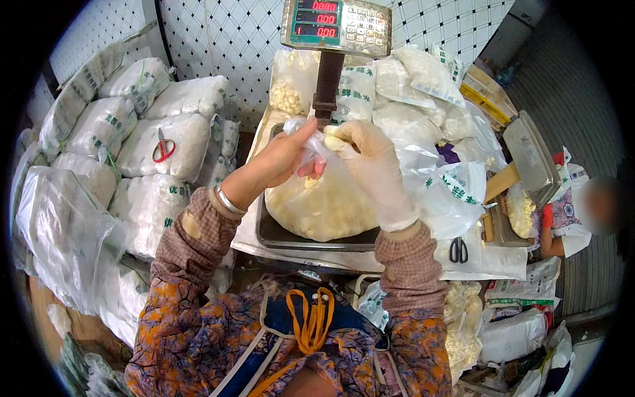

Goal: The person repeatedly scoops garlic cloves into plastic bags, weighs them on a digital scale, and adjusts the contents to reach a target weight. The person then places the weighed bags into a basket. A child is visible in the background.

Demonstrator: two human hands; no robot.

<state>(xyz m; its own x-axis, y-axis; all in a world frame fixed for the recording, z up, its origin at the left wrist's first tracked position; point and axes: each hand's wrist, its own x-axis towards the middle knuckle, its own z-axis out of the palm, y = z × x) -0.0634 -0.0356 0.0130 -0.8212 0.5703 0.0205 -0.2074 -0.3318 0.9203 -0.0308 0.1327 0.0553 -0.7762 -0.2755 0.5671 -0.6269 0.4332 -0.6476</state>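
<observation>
A clear plastic bag [321, 210], bulging with pale cloves that look like peeled garlic, rests on the dark metal pan [317, 245] of a scale. My bare left hand [283, 159] grips the gathered neck of the bag above the pan, thumb pointing up. Opposite it, my right hand [370, 162], in a thin whitish glove, pinches the same neck with bent fingers. Both hands nearly meet at the twisted plastic. Behind them a post [327, 86] carries the scale's display [337, 26], lit with red digits.
Filled white bags [169, 142] are stacked at left, with red-handled scissors [163, 147] on top. More filled bags [417, 79] stand behind the scale. Black-handled scissors [458, 251] lie right of the pan. A person [572, 205] is at far right, beside another scale [531, 155].
</observation>
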